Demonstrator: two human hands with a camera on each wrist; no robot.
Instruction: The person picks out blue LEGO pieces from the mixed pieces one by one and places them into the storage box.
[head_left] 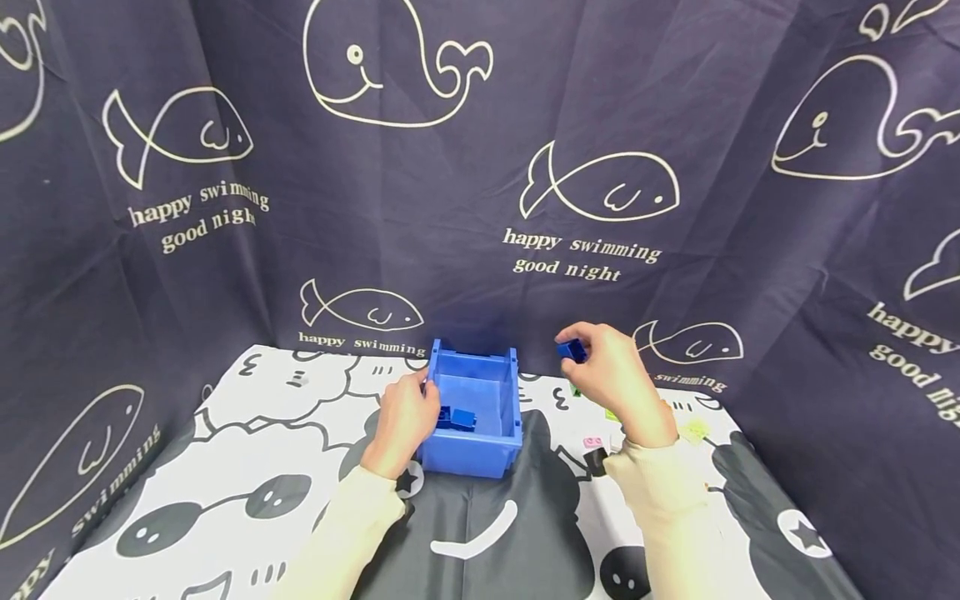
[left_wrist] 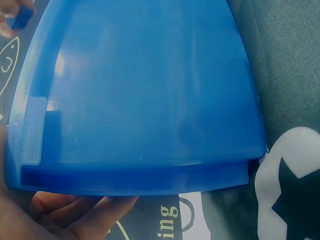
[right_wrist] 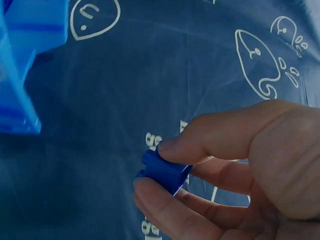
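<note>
Between thumb and fingers, my right hand [head_left: 611, 375] pinches a small blue toy building block [right_wrist: 167, 172], raised to the right of the blue bin [head_left: 468, 461]. Its round studs show in the right wrist view. My left hand [head_left: 407, 417] grips the left wall of the bin, thumb at the rim; the left wrist view shows curled fingers [left_wrist: 87, 217] beside the bin's outer side [left_wrist: 145, 95]. Inside the bin, near its front, lie a blue block [head_left: 463, 419] and a darker blue one [head_left: 444, 417]. The bin stands upright on the patterned cloth.
Under and beside my right forearm lie a pink block [head_left: 592, 442], a black block [head_left: 596, 462], a yellow-green block [head_left: 696, 430] and a partly hidden green one [head_left: 575, 389]. A dark fabric wall [head_left: 450, 208] with whale and fish drawings rises behind the white-and-dark cloth [head_left: 247, 450].
</note>
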